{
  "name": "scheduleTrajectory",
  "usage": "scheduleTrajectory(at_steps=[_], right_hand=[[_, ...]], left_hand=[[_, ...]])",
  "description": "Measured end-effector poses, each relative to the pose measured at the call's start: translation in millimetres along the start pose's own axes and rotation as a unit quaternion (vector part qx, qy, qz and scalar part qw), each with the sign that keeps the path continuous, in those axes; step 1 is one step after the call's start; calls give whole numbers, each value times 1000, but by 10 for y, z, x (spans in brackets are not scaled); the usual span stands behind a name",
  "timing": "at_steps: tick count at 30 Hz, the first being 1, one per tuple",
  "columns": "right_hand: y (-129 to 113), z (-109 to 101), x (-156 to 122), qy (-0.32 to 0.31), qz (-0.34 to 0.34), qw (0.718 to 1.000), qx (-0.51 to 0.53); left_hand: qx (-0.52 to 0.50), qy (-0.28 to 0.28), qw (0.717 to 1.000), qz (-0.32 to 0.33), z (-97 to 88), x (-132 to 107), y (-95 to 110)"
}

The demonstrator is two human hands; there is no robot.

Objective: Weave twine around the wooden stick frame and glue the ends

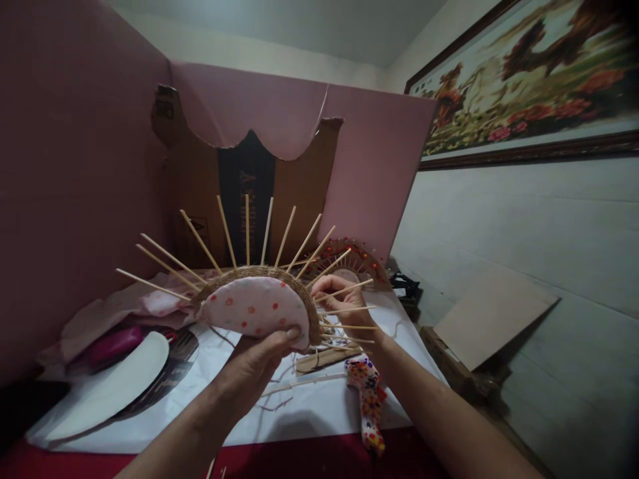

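A half-round piece (257, 305) covered in pale pink fabric with small red flowers is held up above the table. Brown twine (264, 271) runs along its curved rim, and several thin wooden sticks (247, 229) fan outward from it. My left hand (264, 359) grips the piece from below, thumb pressed on the front face and the other fingers hidden behind. At the right side of the rim, my right hand (344, 299) has its fingers pinched at the base of a wooden stick; the exact contact is partly hidden. A loose strand of twine hangs near the left corner.
White paper (304, 419) covers the table. On it lie a white half-round plate piece (124, 379), a magenta object (112, 346), a flower-patterned wrapped item (369, 399) and a cardboard strip (324, 359). Behind stand cut cardboard (299, 179) and a decorated arch (369, 259).
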State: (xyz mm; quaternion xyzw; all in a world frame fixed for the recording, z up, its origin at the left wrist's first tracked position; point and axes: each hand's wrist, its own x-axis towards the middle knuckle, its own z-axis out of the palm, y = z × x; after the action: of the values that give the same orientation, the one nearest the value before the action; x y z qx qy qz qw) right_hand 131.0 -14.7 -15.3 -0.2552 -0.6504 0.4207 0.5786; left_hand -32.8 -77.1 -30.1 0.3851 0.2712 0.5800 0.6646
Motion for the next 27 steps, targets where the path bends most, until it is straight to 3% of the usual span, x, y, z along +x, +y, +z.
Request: scheduleTrajectory(at_steps=[13, 27], right_hand=[[75, -23, 45, 5, 32, 999, 10], [177, -10, 67, 47, 30, 998, -15]], left_hand=[[-111, -50, 991, -49, 12, 10, -170], [-153, -31, 987, -24, 15, 19, -205]])
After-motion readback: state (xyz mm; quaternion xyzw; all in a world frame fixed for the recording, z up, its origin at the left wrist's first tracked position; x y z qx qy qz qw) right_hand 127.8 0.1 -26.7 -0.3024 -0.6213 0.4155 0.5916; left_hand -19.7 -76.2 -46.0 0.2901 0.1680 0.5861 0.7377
